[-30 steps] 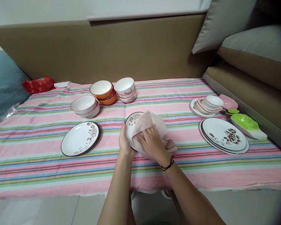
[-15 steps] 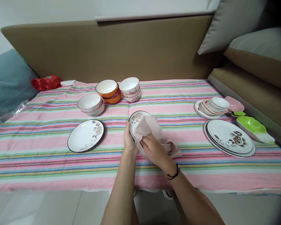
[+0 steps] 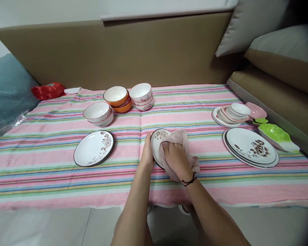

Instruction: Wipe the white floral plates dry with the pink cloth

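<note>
A white plate with a dark rim and a brown flower print is tilted up in front of me. My left hand grips it by its left edge, the fingers partly hidden behind it. Bunched in my right hand is a pale pink cloth, pressed against the plate's face and covering its right part. To the left, matching plates lie stacked on the striped cloth. More flower-printed plates are piled on the right.
Bowls stand farther back: white ones, orange ones and red-rimmed ones. At the right are small dishes, a pink dish and a green leaf-shaped dish. A red package lies back left. Cushions border the right.
Both hands have moved slightly right and the plate has come with them. My right hand has shifted the pink cloth toward the plate's right side. The stacks have stayed put.
</note>
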Available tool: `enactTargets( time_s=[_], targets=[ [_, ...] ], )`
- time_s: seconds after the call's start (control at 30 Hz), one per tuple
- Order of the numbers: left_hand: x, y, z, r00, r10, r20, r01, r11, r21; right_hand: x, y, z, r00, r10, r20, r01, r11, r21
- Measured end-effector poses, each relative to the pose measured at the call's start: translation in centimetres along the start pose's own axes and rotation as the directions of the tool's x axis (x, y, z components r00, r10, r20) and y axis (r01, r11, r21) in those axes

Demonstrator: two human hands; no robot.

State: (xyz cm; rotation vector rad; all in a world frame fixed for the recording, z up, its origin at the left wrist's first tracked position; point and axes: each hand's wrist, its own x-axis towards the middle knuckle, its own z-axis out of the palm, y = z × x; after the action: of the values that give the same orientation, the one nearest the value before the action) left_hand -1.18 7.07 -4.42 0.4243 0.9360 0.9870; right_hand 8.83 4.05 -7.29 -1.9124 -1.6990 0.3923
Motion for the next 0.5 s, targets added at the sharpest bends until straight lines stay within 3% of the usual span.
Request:
enactTargets(
  time_s=[0.17,0.23,0.37,0.5],
  targets=[
    [0.4,-0.3,0.2,0.989,0.149,-0.023,-0.149,0.989,-0.003,0.5,-1.8,-1.0,0.974,-0.223,0.033,0.198,0.916,0.350],
    [0.6,-0.1,0.3,0.993,0.113,-0.028,-0.114,0.992,-0.059,0.2,-2.4,-1.4,0.960,-0.271,0.072,0.219,0.884,0.414],
    [0.8,0.6,0.6,0.995,-0.016,-0.102,0.003,0.992,-0.125,-0.7,-2.5,-2.0,0.965,-0.253,0.076,0.192,0.869,0.455],
    [0.8,0.4,0.7,0.998,-0.002,-0.066,-0.004,0.996,-0.088,-0.5,-2.1,-2.0,0.971,-0.228,0.069,0.169,0.863,0.476]
  ],
)
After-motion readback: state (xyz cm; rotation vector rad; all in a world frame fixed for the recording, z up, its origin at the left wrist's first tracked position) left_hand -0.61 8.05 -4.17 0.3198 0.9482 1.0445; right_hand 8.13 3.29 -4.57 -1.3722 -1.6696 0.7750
